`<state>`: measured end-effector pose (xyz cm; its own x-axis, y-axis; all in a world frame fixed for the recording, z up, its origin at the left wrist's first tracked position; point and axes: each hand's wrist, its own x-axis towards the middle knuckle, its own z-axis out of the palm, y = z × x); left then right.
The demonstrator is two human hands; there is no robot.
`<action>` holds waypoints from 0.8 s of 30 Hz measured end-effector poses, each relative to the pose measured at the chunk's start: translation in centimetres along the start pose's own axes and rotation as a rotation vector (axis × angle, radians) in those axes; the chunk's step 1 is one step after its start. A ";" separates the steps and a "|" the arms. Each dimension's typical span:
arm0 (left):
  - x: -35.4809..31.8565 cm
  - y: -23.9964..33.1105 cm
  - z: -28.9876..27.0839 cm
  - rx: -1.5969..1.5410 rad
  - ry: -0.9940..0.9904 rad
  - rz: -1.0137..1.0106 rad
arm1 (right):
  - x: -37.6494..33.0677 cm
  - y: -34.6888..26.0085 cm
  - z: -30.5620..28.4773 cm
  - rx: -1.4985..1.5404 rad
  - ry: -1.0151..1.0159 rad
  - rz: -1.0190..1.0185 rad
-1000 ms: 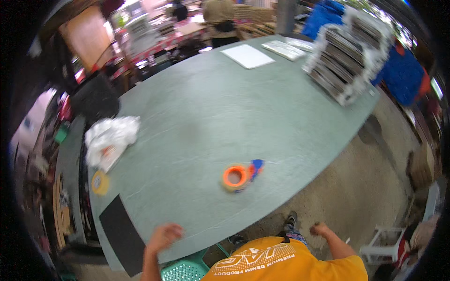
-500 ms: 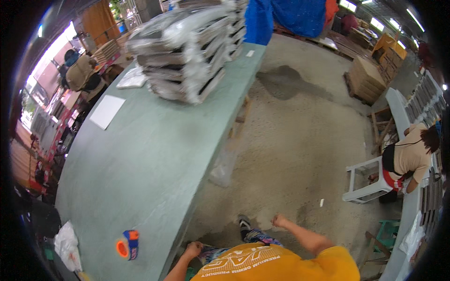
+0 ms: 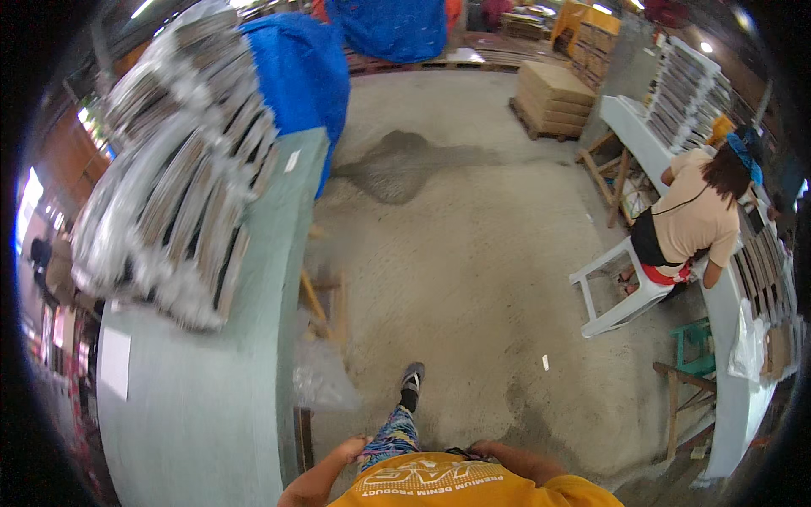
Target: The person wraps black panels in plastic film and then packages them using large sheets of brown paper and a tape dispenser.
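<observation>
My left hand [image 3: 351,448] hangs low beside my patterned trousers [image 3: 395,433], close to the near edge of the long green-grey table [image 3: 207,414]. Its fingers look curled in, and I see nothing in them. Close to my waist, at the hem of my yellow shirt [image 3: 439,486], is my right hand [image 3: 485,449]. Its fingers are blurred and partly hidden, so their state is unclear. Tall stacks of plastic-wrapped flat pieces [image 3: 173,211] stand on the table to my left. A white sheet [image 3: 115,362] lies in front of them.
A clear plastic bag [image 3: 325,380] hangs by the table's side. To the right, a person [image 3: 688,198] sits on a white stool [image 3: 612,321] at another table [image 3: 634,139]. A brown pallet stack [image 3: 553,97] stands ahead, and a blue tarp [image 3: 300,76] hangs behind the left table.
My view has swung right and moved forward along the table; the wrapped stacks are nearer. The orange and blue tape roll has left view. My right hand has drawn back to my waist.
</observation>
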<state>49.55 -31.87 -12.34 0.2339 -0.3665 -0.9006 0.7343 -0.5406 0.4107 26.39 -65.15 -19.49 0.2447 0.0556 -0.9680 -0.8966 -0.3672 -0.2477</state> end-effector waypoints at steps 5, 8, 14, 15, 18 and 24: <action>0.1 17.1 1.8 0.163 -0.085 -0.091 | 3.7 -0.5 -8.6 0.526 0.115 0.149; 2.2 23.5 0.7 0.554 -0.241 -0.178 | 5.0 -0.7 -14.0 0.507 0.399 0.097; 6.4 31.0 2.4 0.775 -0.357 -0.041 | 2.7 -3.7 -23.4 0.315 0.723 0.039; 7.6 32.0 3.1 0.824 -0.369 0.014 | 2.9 -3.1 -24.9 0.303 0.839 0.017; 9.4 37.3 8.2 0.700 -0.262 -0.133 | 3.2 -1.6 -31.5 0.427 0.855 0.086; 16.4 48.5 13.8 0.580 -0.123 0.022 | 3.3 -2.9 -43.8 0.092 0.386 -0.106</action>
<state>80.17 -74.58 -5.18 0.1440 -0.4487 -0.8820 0.2538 -0.8447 0.4711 46.01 -104.59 -20.20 0.4427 -0.2703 -0.8550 -0.8838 -0.2924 -0.3652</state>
